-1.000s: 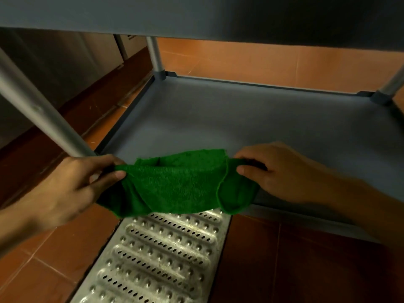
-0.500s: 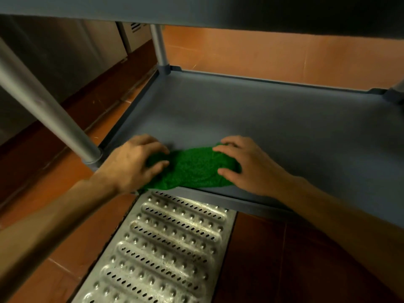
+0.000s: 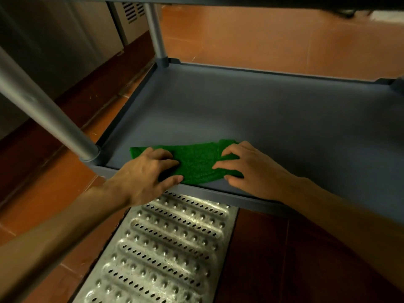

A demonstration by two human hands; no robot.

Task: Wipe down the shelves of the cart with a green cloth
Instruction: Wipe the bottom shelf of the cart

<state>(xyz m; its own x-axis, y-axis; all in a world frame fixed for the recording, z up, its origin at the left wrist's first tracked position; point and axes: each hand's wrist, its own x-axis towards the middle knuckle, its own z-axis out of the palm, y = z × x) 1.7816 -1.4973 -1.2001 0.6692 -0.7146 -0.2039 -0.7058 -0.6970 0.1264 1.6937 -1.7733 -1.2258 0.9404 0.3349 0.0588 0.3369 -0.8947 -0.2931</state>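
The cloth (image 3: 197,164) is lying flat on the low shelf (image 3: 273,119), near the front edge. The left hand (image 3: 146,173) and right hand (image 3: 249,169) are both pressing down on it with fingers spread open, not gripping. Most of this shelf is looking unwiped, so I think lots is left.

Commercial kitchen, steel floor drain grate (image 3: 166,248), red floor tiles (image 3: 273,33), steel cabinets (image 3: 65,40)
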